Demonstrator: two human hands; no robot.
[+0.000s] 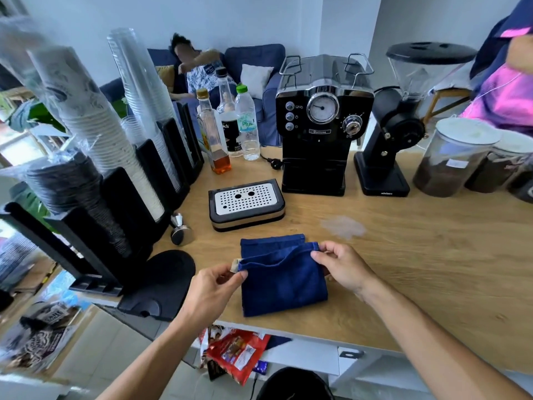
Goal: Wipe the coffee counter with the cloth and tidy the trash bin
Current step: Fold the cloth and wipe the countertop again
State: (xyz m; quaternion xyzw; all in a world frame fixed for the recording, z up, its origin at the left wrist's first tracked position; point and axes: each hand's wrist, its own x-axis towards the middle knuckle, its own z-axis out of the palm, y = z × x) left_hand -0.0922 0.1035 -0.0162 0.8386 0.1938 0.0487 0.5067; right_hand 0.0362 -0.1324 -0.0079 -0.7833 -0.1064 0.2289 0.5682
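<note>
Fingers (239,274) of left hand (212,288) and right hand (343,265) pinch top corners of folded blue cloth (284,287), lying near counter (432,269) edge. Soft, light, limp; likely best held by corners. Pale smear (343,226) just beyond, tray (248,203) behind.

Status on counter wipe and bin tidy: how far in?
Done: nothing visibly; a pale smudge sits on the counter. In hand: left hand and right hand each pinch a top corner of the blue cloth, lying folded. To do: the wiping, then the bin; red wrappers lie below the counter edge near a dark round rim, possibly the bin.
</note>
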